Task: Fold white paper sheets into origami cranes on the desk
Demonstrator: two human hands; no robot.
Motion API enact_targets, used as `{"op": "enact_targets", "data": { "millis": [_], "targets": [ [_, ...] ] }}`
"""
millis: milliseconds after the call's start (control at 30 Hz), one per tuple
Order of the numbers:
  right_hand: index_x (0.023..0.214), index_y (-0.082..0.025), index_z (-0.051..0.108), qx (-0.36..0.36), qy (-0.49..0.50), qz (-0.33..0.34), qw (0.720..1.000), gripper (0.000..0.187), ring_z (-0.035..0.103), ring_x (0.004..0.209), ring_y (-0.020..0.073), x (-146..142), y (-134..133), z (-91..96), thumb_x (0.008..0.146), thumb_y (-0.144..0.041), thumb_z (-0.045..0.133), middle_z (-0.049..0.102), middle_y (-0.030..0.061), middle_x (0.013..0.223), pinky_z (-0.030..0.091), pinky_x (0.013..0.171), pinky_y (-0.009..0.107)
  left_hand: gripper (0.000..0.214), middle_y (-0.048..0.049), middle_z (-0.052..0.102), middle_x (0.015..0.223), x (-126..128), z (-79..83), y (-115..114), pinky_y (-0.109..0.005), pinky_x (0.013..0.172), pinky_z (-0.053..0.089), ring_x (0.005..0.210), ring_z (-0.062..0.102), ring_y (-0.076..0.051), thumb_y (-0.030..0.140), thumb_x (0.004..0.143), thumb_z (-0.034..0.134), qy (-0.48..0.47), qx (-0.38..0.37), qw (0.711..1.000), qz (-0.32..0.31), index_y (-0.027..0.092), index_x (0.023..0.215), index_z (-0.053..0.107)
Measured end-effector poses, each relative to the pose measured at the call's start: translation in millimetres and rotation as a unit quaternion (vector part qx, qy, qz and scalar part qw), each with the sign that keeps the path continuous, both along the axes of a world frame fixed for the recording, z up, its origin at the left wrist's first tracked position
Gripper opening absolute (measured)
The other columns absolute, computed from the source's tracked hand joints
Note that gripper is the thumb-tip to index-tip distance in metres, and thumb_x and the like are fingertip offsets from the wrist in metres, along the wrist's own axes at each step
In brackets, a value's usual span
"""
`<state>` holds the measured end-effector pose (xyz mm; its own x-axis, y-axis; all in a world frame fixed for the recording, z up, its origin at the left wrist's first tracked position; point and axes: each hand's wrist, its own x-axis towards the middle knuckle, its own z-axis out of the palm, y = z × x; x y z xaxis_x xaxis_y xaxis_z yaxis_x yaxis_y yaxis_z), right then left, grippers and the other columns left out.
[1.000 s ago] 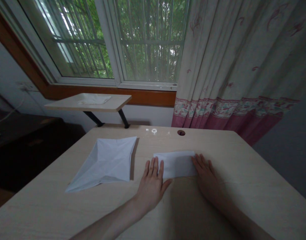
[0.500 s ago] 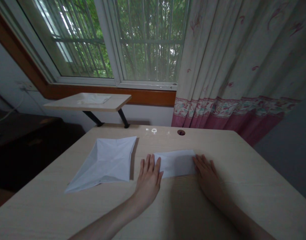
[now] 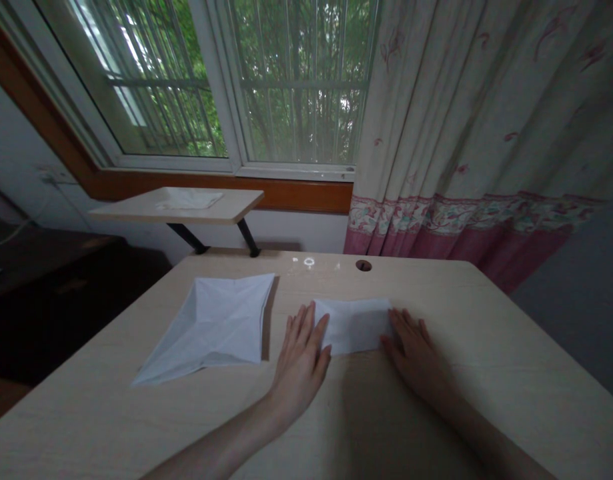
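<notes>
A folded white sheet of paper (image 3: 359, 327), roughly rectangular, lies flat on the pale wooden desk (image 3: 226, 427). At its left end rests my left hand (image 3: 302, 360), open, with the fingers stretched forward and the thumb and index finger over the paper's edge. My right hand (image 3: 417, 353) lies at the right end, also open, its fingertips and thumb touching the paper. To the left of my left hand sits a larger white paper (image 3: 229, 320), creased and partly folded, with raised edges and a long point toward the lower left.
A small raised shelf (image 3: 231, 208) on black legs stands at the desk's back left, with a crumpled white paper or tissue (image 3: 189, 199) on it. Near the back edge is a round cable hole (image 3: 363, 265). Behind are a barred window and a patterned curtain (image 3: 436, 133).
My left hand has shifted slightly right and turned a little onto its side. My right thumb has come inward onto the paper. The larger paper has stayed put.
</notes>
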<state>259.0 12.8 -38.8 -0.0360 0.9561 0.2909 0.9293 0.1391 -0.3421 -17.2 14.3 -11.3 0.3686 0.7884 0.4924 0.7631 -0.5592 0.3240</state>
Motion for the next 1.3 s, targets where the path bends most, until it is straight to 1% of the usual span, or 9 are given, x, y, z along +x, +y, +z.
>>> {"op": "enact_targets", "data": {
  "millis": [100,233,333,467,667,867,1033,1200,1300],
  "targets": [
    [0.148,-0.009,0.040,0.020,0.039,0.006,0.999,0.067,0.032,0.144,0.0366,0,0,-0.6,0.095,-0.050,0.043,0.047,0.0199,0.149,0.018,0.119,0.060,0.055,-0.0130,0.027,0.161,0,6.7,-2,-0.057,0.117,0.029,0.148,0.028,-0.029,0.013,0.096,0.047,-0.095,-0.018,0.994,-0.044,0.025,0.149,0.034],
    [0.152,-0.017,0.034,0.045,0.064,0.002,0.997,0.066,0.035,0.143,0.0366,1,1,-4.5,0.094,-0.047,0.046,0.048,0.0174,0.149,0.021,0.117,0.063,0.052,-0.0096,0.034,0.156,0,9.8,-3,-0.049,0.115,0.037,0.144,0.036,-0.024,0.012,0.098,0.043,-0.192,-0.039,0.978,-0.075,0.030,0.147,0.035],
    [0.153,-0.020,0.031,0.044,0.072,0.004,0.996,0.066,0.035,0.143,0.0358,2,1,-6.1,0.095,-0.047,0.047,0.048,0.0163,0.149,0.023,0.117,0.063,0.050,-0.0087,0.038,0.152,1,10.1,-2,-0.050,0.115,0.036,0.141,0.038,-0.025,0.013,0.098,0.044,-0.234,-0.041,0.968,-0.079,0.032,0.144,0.038],
    [0.153,-0.019,0.031,0.045,0.092,-0.001,0.995,0.066,0.035,0.143,0.0355,3,1,-5.7,0.096,-0.049,0.044,0.046,0.0166,0.151,0.023,0.117,0.063,0.053,-0.0103,0.039,0.147,3,9.9,-1,-0.047,0.107,0.046,0.129,0.049,-0.025,0.015,0.098,0.046,-0.298,-0.057,0.948,-0.095,0.033,0.147,0.036],
    [0.155,-0.026,0.028,0.049,0.188,-0.014,0.981,0.062,0.034,0.144,0.0331,2,0,4.1,0.100,-0.053,0.037,0.041,0.0113,0.155,0.019,0.118,0.063,0.050,-0.0098,0.044,0.138,4,7.6,-3,-0.042,0.099,0.051,0.117,0.055,-0.023,0.016,0.099,0.047,-0.349,-0.050,0.928,-0.121,0.034,0.144,0.039],
    [0.150,-0.030,0.036,0.098,0.318,-0.007,0.943,0.055,0.029,0.146,0.0304,2,-10,21.2,0.100,-0.053,0.040,0.036,0.0083,0.158,0.020,0.118,0.060,0.048,-0.0101,0.048,0.130,3,18.8,-8,-0.040,0.097,0.051,0.111,0.057,-0.022,0.025,0.100,0.052,-0.386,-0.057,0.907,-0.161,0.033,0.145,0.040],
    [0.152,-0.030,0.033,0.141,0.405,0.014,0.903,0.057,0.048,0.134,0.0307,5,-11,27.4,0.101,-0.054,0.038,0.055,0.0106,0.142,0.025,0.114,0.060,0.047,-0.0100,0.049,0.129,0,21.3,-11,-0.038,0.097,0.049,0.106,0.058,-0.021,0.042,0.101,0.049,-0.430,-0.082,0.871,-0.221,0.030,0.146,0.039],
    [0.145,-0.025,0.047,0.146,0.483,-0.016,0.863,0.059,0.057,0.125,0.0329,11,-4,25.1,0.100,-0.060,0.034,0.071,0.0116,0.120,0.029,0.111,0.059,0.053,-0.0065,0.062,0.103,0,12.3,-7,-0.041,0.099,0.044,0.104,0.057,-0.023,0.054,0.100,0.045,-0.469,-0.119,0.842,-0.239,0.025,0.145,0.040],
    [0.141,-0.022,0.051,0.121,0.541,-0.010,0.832,0.061,0.061,0.119,0.0331,13,1,24.5,0.099,-0.063,0.032,0.075,0.0107,0.109,0.037,0.107,0.057,0.053,-0.0066,0.063,0.104,2,12.3,-6,-0.039,0.091,0.047,0.094,0.060,-0.022,0.056,0.101,0.042,-0.489,-0.146,0.826,-0.240,0.024,0.143,0.043]
  ]
}}
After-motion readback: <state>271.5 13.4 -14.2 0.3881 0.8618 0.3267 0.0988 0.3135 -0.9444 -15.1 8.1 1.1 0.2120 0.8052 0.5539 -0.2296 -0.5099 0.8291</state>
